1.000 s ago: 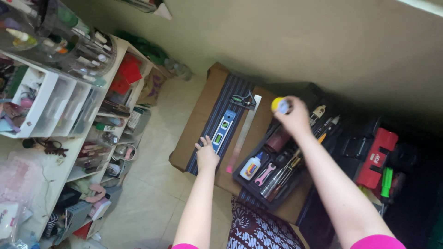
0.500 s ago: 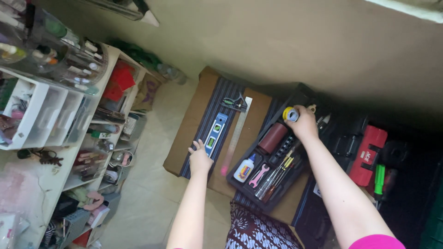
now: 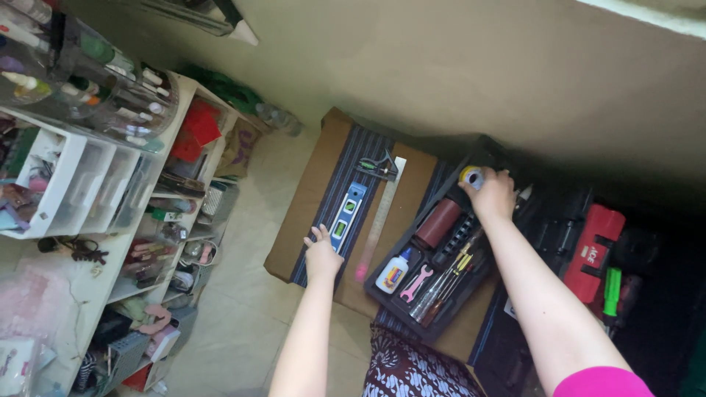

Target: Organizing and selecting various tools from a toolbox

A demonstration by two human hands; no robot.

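Note:
My right hand [image 3: 494, 194] grips a small yellow and white roll of tape [image 3: 471, 176] at the far end of a black tool tray [image 3: 390, 298]. The tray holds a brown roll [image 3: 438, 222], a white glue bottle [image 3: 392, 273], a pink wrench [image 3: 416, 282] and several screwdrivers [image 3: 441, 283]. My left hand [image 3: 322, 254] rests flat, fingers spread, on the striped cloth [image 3: 353, 151] beside a blue spirit level [image 3: 346, 218]. A long metal ruler [image 3: 379, 217] and a combination square [image 3: 378, 167] lie between the level and the tray.
A white shelf unit [image 3: 95, 184] crammed with bottles, drawers and clutter stands at the left. A red and black toolbox [image 3: 594, 254] and a green-handled tool [image 3: 612, 291] lie at the right. Pale tiled floor [image 3: 250, 294] runs between; a patterned cloth [image 3: 412, 367] lies near my lap.
My right hand has lowered the tape roll from above the tray down to its far end. My left hand has stayed on the cloth by the level.

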